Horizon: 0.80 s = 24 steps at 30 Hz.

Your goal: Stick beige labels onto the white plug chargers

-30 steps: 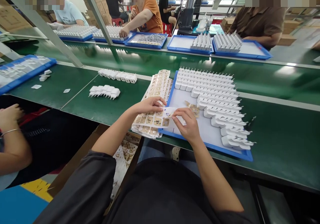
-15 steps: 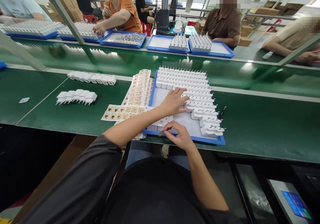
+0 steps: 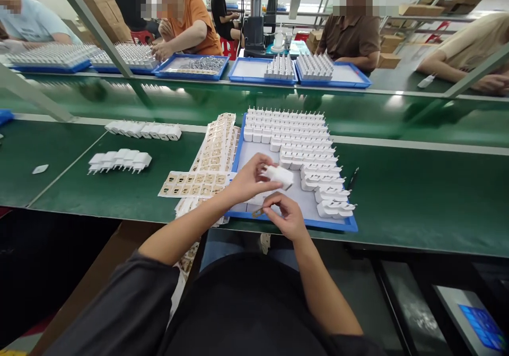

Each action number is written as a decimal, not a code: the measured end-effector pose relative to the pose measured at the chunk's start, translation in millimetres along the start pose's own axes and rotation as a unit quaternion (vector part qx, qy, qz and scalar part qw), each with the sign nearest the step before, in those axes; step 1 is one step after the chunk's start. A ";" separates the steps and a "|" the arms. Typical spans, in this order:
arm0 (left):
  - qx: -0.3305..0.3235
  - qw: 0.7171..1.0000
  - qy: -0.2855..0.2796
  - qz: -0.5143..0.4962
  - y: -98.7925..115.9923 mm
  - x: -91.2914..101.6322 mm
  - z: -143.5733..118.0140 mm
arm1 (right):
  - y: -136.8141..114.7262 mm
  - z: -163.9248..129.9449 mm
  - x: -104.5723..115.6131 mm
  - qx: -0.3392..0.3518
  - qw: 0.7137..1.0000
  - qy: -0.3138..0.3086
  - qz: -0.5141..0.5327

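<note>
**Small label could slip or go on crooked**

The left hand [image 3: 248, 178] pinches 1 white charger plug [image 3: 279, 175] just above the blue tray [image 3: 294, 222]. The right hand [image 3: 284, 215] nips a tiny gold label [image 3: 257, 213] at the tray's near edge; that thin hold risks a drop or skewed sticking.

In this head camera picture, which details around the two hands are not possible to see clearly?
- Head view: the small gold piece pinched by the right hand is too small to identify.
- The underside of the white plug is hidden by the left hand.
- Print on the label sheet is too small to read.
- The near edge of the blue tray is partly covered by both hands.
</note>
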<state>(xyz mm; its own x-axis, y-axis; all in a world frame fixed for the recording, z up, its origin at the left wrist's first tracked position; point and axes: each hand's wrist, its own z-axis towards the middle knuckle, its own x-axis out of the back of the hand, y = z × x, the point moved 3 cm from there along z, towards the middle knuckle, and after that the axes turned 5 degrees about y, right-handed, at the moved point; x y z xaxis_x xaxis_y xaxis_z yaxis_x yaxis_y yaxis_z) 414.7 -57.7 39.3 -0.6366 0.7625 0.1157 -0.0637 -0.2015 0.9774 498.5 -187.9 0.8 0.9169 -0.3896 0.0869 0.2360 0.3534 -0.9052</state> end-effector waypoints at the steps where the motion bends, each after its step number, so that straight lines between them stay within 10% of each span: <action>1: 0.024 0.998 0.012 -0.060 -1.8 7.1 -15.4 | -1.4 -1.4 -1.3 -0.013 0.999 0.004 0.029; 9: 0.042 0.987 0.071 -0.139 -24.8 22.0 -99.2 | -23.6 -19.4 -27.6 -0.038 0.991 -0.057 0.115; 24: -0.089 0.975 0.172 0.104 -21.4 27.4 -132.5 | -21.2 -19.6 -30.7 -0.115 0.984 0.023 0.134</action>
<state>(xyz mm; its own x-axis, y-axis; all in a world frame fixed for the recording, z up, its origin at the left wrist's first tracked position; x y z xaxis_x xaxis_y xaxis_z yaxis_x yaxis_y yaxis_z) 296.7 -113.9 -1.8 -0.8684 0.4480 0.2125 -0.0185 -0.4575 0.8890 459.0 -200.1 9.2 0.9196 -0.3488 -0.1810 -0.0954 0.2486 -0.9639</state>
